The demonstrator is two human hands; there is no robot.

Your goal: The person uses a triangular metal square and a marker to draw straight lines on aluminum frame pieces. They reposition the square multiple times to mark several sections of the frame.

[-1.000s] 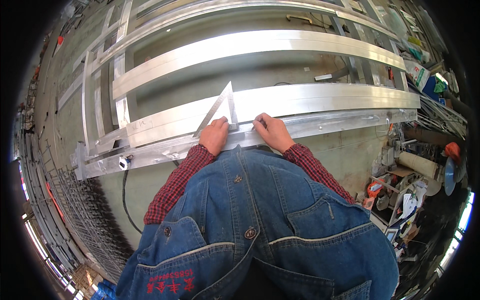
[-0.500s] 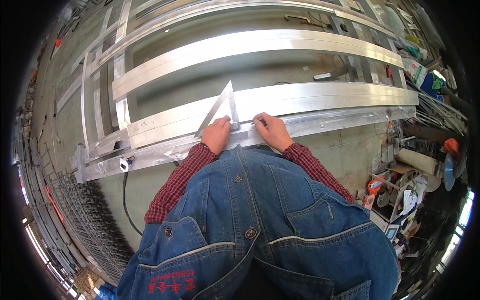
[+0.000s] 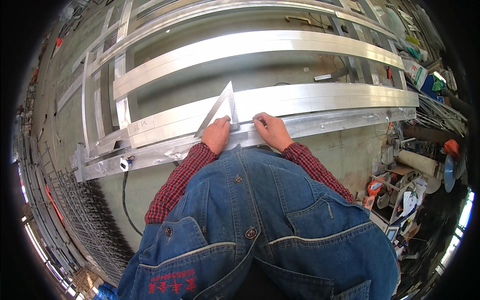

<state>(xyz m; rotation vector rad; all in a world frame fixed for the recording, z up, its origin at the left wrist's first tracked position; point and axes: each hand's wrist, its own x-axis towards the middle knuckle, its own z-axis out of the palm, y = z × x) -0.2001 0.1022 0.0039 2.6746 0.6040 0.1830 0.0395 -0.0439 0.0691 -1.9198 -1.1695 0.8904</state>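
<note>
L hand (image 3: pixel 216 136) on lower part of a metal triangular set square (image 3: pixel 229 90), fingers curled over its lower left area, thumb by the upright leg. Can't tell if it grips or just presses, undersides of fingers hidden, and so is that corner of the square. Square lies on the near wide alu bar (image 3: pixel 325 98), apex pointing away from the person, lower end by the bar's near edge

R hand (image 3: pixel 272 131) just right of the square, apart from it, thumb + index drawn together at bar's near edge. Can't tell if anything's pinched there, too small/dark

Near bar sits along a duller metal rail (image 3: pixel 345 121); mid stretch of rail's near side blocked by hands & denim garment (image 3: pixel 240 200). Handwritten mark at bar's L end, faint. 2nd wide bar (image 3: pixel 260 41) lies farther off, w/ glare on top; more frame members beyond get cut off at top

Small white/blue item (image 3: pixel 125 163) at rail's L part, prob tape measure, dark cable (image 3: pixel 125 200) below it, lower end lost behind garment. Clutter at R (image 3: pixel 400 200) warped by lens, hard to sort out
</note>
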